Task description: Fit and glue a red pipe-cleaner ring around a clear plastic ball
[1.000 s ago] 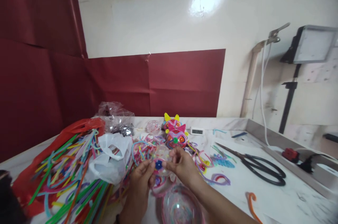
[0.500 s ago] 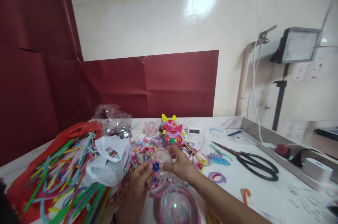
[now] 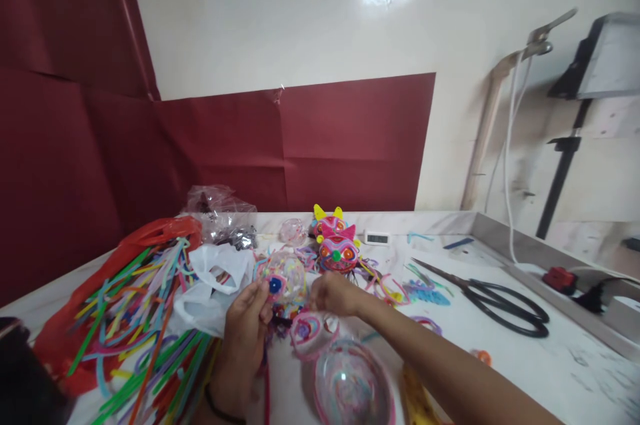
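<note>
Closest to us on the bench [image 3: 530, 371] sits a clear plastic half-dome [image 3: 353, 385] with pastel swirls inside, open side up as far as we can tell, and just past it a small pink coil [image 3: 307, 330] lying flat.

Our left hand [image 3: 245, 335] is holding the clear ball [image 3: 284, 280], the one stuffed with coloured strands and wearing a blue dot with a pink ring on its face. It's up off the bench, just in front of the white plastic bag [image 3: 215, 285]. The fingers wrap its left side with the thumb near the blue dot. Our right hand [image 3: 333, 293] is just to the right of the ball; can't tell whether those fingers are touching it or pinching something small.

Handling-wise, we'd guess this thing is super light, thin-walled and a bit slick, so it probably dents or pops apart if squeezed. Best bet is cradling it around the middle with spread fingers, keeping off the glued-on face bits.

To the left is the big heap of pipe cleaners [image 3: 135, 331], soft and bendy. Further back are two finished pink cat-face balls [image 3: 336, 251], and off right the black scissors [image 3: 505, 305].
</note>
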Demonstrator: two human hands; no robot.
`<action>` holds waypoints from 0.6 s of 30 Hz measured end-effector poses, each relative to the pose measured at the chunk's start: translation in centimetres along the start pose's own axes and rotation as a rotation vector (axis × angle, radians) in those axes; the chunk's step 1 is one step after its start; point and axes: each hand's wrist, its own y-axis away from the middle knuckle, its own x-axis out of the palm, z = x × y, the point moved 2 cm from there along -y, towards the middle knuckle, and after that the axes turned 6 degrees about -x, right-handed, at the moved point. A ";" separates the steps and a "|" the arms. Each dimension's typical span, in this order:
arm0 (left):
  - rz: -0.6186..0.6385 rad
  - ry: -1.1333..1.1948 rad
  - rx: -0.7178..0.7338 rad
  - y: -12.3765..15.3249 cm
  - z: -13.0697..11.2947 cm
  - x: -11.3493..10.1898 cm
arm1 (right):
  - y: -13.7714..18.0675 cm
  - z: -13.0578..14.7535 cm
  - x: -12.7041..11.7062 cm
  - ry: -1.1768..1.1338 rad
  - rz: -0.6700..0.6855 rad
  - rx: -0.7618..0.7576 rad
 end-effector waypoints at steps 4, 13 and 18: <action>-0.008 0.012 -0.006 0.1 -0.1 0.1 | -0.4 -0.2 2.3 0.133 0.054 0.001; -0.016 0.057 -0.030 0.3 -0.4 0.4 | -0.5 0.8 2.7 0.071 -0.021 0.004; -0.030 0.088 -0.051 -0.1 -0.1 0.2 | 0.9 1.0 0.0 -0.119 -0.055 0.017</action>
